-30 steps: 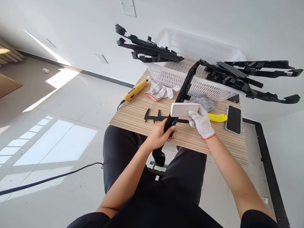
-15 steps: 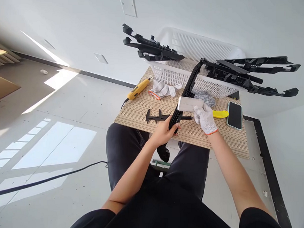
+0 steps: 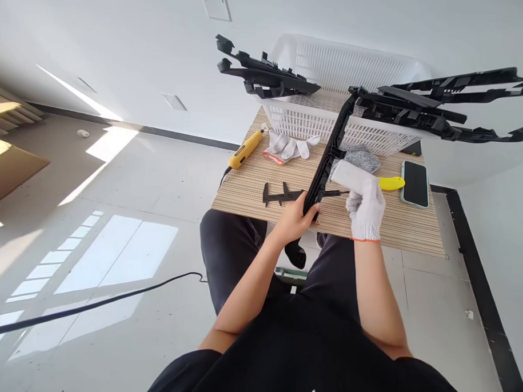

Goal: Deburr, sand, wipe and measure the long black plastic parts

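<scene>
A long black plastic trim piece slants across the table's front edge, its lower end hanging above my lap. My bare left hand is wrapped round it near that end. In a white knit glove with an orange cuff, my right hand grips a flat white rectangular block. The block's left end is close beside the trim piece; whether they touch I cannot tell. Behind the trim lies a black caliper. A grey fabric bundle and a yellow-handled tool sit just beyond the block.
A white plastic basket at the table's back holds several black trim pieces jutting out both sides. On the striped table are a yellow corded tool, a white glove and a phone. A black cable crosses the left side.
My right hand has turned, wrist more upright, and the white block has tilted and shifted off the trim piece toward the right. The left hand keeps its grip. The whole view has shifted slightly.
</scene>
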Tool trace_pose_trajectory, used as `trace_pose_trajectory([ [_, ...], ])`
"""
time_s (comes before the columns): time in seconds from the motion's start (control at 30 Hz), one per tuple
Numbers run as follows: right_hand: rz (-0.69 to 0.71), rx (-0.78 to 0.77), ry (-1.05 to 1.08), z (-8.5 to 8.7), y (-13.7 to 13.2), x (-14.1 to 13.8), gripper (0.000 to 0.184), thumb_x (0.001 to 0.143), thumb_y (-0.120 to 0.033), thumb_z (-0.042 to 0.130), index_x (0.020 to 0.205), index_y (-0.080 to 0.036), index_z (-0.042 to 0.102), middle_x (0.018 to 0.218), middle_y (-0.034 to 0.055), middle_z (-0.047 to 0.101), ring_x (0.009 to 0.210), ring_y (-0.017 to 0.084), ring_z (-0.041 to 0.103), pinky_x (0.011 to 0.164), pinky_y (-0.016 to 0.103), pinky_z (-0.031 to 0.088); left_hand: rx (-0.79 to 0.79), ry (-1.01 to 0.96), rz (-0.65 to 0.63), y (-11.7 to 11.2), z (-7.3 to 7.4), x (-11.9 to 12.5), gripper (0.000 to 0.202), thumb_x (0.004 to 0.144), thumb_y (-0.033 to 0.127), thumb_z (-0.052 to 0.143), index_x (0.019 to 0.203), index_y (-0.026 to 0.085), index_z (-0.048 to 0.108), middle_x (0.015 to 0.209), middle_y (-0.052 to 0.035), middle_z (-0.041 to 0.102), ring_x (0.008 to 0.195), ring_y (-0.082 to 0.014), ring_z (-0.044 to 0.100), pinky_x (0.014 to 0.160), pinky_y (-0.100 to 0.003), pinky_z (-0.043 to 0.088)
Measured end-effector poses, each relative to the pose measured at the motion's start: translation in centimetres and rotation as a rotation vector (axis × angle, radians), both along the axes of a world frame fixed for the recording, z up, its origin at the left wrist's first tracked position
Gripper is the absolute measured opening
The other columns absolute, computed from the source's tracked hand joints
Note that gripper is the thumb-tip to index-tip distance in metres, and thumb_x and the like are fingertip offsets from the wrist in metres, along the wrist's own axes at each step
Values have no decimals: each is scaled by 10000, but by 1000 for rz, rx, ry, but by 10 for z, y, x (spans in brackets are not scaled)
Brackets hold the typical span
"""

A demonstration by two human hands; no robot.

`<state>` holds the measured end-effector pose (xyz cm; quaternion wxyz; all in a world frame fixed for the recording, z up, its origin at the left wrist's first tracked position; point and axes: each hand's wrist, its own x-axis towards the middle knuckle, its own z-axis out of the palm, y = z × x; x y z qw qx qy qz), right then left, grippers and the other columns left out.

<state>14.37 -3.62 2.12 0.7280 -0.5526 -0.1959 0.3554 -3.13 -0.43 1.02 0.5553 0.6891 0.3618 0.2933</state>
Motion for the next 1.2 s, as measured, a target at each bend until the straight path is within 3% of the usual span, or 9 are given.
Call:
trace_pose_trajectory([
  [0.27,136,-3,-9,-7,-17,-8,389,785,-547,742,953,-214,633,613,-41,606,428,63,455,373,176,345,-15,7,-19,0,-3,-2,298,979,492,492,1050,204,522,945,-48,714,663,-171,721,621,-268,594],
  [0.37,286,-90,-27,-6,-14,-8,386,773,-520,761,957,-206,633,628,-32,617,429,68,475,367,175,335,9,27,-16,0,-3,-2,282,983,473,494,1047,200,526,930,-43,715,649,-168,719,625,-266,587],
  [0.47,181,-56,-30,-5,-13,-10,370,796,-527,733,965,-217,622,633,-39,610,429,61,469,369,165,317,27,28,-14,0,-4,-2,263,988,458,490,1036,202,525,931,-41,714,641,-163,714,625,-263,578],
  [0.6,296,-116,-23,-5,-13,-12,376,773,-518,760,946,-214,621,641,-36,615,417,66,487,366,174,329,44,51,-20,0,-4,-3,279,990,473,479,1028,202,530,932,-47,722,658,-175,719,625,-271,570],
  [0.7,196,-81,-12,-4,-14,-10,391,791,-551,728,983,-230,614,661,-43,620,405,56,466,352,168,308,40,58,-23,0,-4,-3,304,988,498,477,1031,201,527,945,-52,728,657,-176,719,640,-281,574],
  [0.83,301,-131,-19,-3,-16,-9,391,763,-522,766,960,-221,613,661,-39,620,410,65,488,351,177,336,45,74,-27,0,-4,-4,320,986,505,480,1041,196,542,927,-56,728,668,-183,720,655,-286,578],
  [0.93,192,-73,5,-2,-16,-8,377,793,-536,731,968,-225,611,664,-44,617,403,51,460,346,166,304,15,59,-25,-1,-2,-4,326,986,513,479,1059,200,536,952,-57,727,667,-180,721,656,-289,587],
  [1.03,273,-94,-22,-3,-15,-8,375,772,-511,760,954,-218,612,659,-38,623,408,65,484,354,180,335,37,72,-25,-1,-1,-4,311,987,504,479,1021,200,535,924,-51,725,668,-180,716,659,-288,579],
  [1.2,215,-83,9,-5,-15,-8,391,774,-530,752,976,-226,613,661,-34,640,394,55,458,355,173,315,42,58,-24,-1,-2,-4,296,989,490,486,1016,199,531,916,-43,717,667,-169,710,663,-286,578],
])
